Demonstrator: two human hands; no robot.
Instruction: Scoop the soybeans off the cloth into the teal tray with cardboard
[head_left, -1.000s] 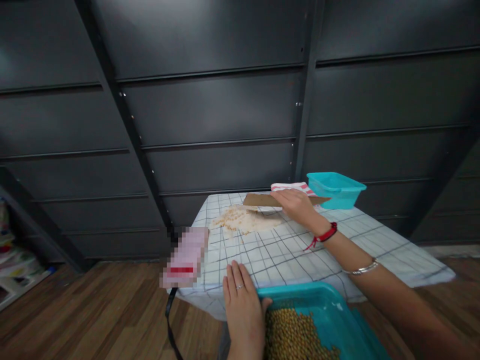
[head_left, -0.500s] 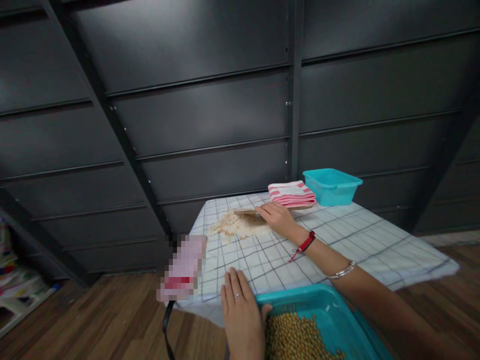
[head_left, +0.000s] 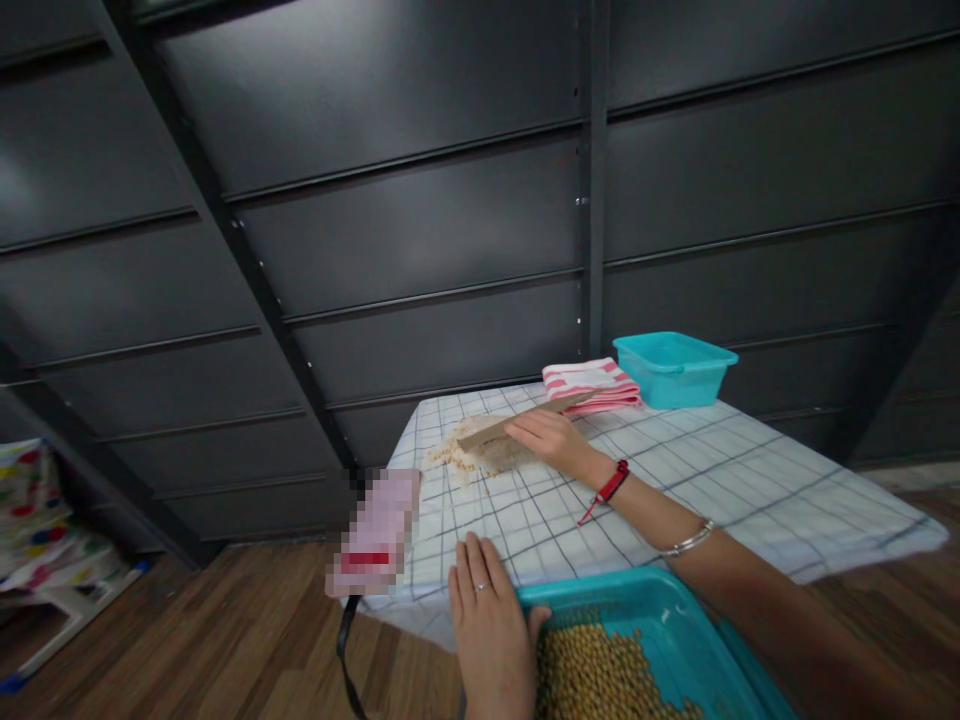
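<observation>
My right hand reaches across the table and grips a flat brown cardboard strip, tilted with its left end low against a pile of pale crumbly bits on the checked tablecloth. My left hand rests with fingers together on the near left rim of a teal tray holding yellow-brown beans, thumb inside the rim.
A folded red-and-white striped cloth and a small teal tub sit at the table's far side. A pink blurred object lies at the left table edge with a black strap hanging down. Dark metal panels stand behind; wooden floor lies around.
The cardboard strip has gone from lying level near the striped cloth to being tilted against the crumbs, and my right hand has moved left toward the pile. My left hand stayed on the tray rim.
</observation>
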